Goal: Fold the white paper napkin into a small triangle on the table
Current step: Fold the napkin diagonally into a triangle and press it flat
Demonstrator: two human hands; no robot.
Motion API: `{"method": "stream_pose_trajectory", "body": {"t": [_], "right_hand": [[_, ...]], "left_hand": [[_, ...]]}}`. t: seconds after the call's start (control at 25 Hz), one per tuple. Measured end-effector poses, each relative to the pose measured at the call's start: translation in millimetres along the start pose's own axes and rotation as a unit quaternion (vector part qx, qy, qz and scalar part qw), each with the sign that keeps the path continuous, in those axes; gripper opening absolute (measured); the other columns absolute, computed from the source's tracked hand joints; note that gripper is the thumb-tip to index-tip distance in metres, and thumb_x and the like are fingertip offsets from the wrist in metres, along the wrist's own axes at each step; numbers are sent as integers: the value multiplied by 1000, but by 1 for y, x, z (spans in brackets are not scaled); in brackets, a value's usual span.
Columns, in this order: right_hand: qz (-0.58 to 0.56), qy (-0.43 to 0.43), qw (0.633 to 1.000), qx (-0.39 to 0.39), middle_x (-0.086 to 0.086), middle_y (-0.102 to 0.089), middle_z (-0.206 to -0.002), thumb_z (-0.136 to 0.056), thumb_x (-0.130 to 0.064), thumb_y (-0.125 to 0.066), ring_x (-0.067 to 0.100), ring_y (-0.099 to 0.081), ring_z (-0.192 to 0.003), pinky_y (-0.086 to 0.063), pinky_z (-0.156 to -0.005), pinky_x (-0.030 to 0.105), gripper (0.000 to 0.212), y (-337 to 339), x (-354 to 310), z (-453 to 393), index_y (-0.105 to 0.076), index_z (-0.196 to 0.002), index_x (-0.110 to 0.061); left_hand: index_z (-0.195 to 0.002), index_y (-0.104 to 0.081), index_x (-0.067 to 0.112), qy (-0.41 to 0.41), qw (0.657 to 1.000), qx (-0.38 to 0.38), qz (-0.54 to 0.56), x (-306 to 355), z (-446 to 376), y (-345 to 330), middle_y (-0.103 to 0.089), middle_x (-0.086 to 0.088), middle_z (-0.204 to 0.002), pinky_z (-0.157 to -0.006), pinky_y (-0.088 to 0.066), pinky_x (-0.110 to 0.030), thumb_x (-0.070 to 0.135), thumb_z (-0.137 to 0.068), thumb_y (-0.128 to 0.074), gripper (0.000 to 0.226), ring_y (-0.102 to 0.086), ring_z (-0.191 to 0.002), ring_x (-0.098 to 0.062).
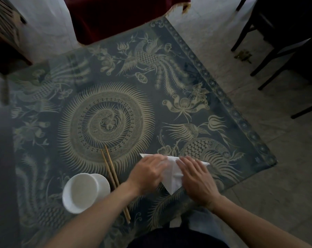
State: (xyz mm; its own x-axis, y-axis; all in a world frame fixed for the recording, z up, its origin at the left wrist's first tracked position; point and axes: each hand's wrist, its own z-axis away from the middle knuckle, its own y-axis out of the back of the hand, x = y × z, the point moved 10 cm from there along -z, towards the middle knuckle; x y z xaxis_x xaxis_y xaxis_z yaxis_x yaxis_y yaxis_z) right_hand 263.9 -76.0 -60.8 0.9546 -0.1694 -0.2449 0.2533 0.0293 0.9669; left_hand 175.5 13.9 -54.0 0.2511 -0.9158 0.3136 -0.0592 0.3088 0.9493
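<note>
Head view: we logged the napkin (pixel 172 178) already a triangle on the bench (pixel 115 111). Left hand (pixel 148 173) and right hand (pixel 196 178) lay flat, pressing it. We judged further halving remained.

Dim room, pale tiled floor (pixel 259 154), dark chair legs (pixel 269 56), red-draped furniture (pixel 123 17)

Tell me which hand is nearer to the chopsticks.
Left. The left hand presses the napkin's left part, just right of the chopsticks. The right hand lies on the napkin's right part, farther from them, with the left hand in between.
</note>
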Motion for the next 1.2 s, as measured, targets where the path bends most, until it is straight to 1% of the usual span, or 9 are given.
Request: {"method": "stream_pose_trajectory", "body": {"t": [0.04, 0.12, 0.24, 0.36, 0.56, 0.84, 0.96, 1.04, 1.2], "right_hand": [[10, -1, 1000, -15, 16, -37, -152, -90, -28, -59, 33, -33, -140, -29, -114, 52, 63, -8, -9, 0, -39, -145, -4], [17, -12, 999, -47, 16, -13, -159, -98, -38, -38, 32, -12, -147, -11, -116, 50, 67, -21, -15, 2, -19, -151, -2], [33, -9, 998, -60, 18, -12, -159, -97, -46, -28, 33, -10, -147, -10, -113, 49, 71, -27, -9, 6, -17, -150, 0], [10, -26, 998, -63, 14, -12, -160, -97, -50, -27, 30, -11, -147, -9, -115, 46, 72, -31, 5, 11, -18, -151, -4], [13, -96, 994, -55, 12, -14, -159, -98, -55, -22, 26, -10, -147, -7, -117, 44, 73, -28, 44, 34, -19, -151, -5], [57, -137, 987, -68, 11, -15, -160, -97, -53, -17, 21, 1, -148, -9, -117, 50, 72, -20, 73, 55, -20, -150, -4], [50, -157, 985, -53, 13, -17, -160, -96, -53, -22, 23, 2, -148, -8, -116, 54, 73, -11, 70, 54, -22, -150, -3], [44, -147, 987, -45, 15, -13, -160, -95, -52, -28, 27, 0, -148, -6, -116, 55, 76, -9, 56, 46, -18, -150, -1], [15, -43, 997, -55, 15, -10, -160, -98, -44, -29, 27, -4, -148, -10, -114, 50, 69, -19, -7, 12, -16, -151, -2]], "left_hand": [[-140, -47, 9, 2, 1000, -18, -5, 11, 0, -13, -50, -11, -144, -111, -36, -42, 28, -94, -49, 50, -44, -134, -25], [-152, -26, 7, 28, 997, -59, -28, 18, 4, -35, -27, -12, -159, -119, -21, -45, 38, -99, -36, 62, -22, -147, -26], [-155, -7, 8, 60, 992, -103, -43, 11, 16, -53, -4, -10, -163, -122, -5, -44, 46, -101, -29, 69, 3, -150, -22], [-154, 3, 12, 88, 989, -117, -33, -2, 24, -59, 9, -5, -163, -121, 5, -40, 51, -102, -20, 69, 14, -149, -16], [-154, 3, 13, 167, 979, -113, -33, -44, 46, -48, 9, -2, -163, -121, 1, -43, 54, -101, -10, 68, 12, -149, -15], [-154, -2, 11, 203, 971, -116, -50, -65, 59, -40, 8, -3, -163, -118, 4, -47, 55, -100, -5, 70, 10, -149, -18], [-154, 1, 11, 215, 968, -119, -59, -64, 59, -34, 13, -4, -162, -118, 5, -50, 57, -99, -3, 71, 12, -149, -20], [-154, 2, 11, 209, 971, -101, -60, -54, 51, -28, 13, -6, -162, -117, 5, -51, 55, -100, -9, 71, 12, -150, -23], [-155, 3, 11, 110, 988, -102, -33, 8, 16, -45, 11, -5, -163, -117, 6, -44, 48, -103, -9, 65, 13, -149, -19]]}}
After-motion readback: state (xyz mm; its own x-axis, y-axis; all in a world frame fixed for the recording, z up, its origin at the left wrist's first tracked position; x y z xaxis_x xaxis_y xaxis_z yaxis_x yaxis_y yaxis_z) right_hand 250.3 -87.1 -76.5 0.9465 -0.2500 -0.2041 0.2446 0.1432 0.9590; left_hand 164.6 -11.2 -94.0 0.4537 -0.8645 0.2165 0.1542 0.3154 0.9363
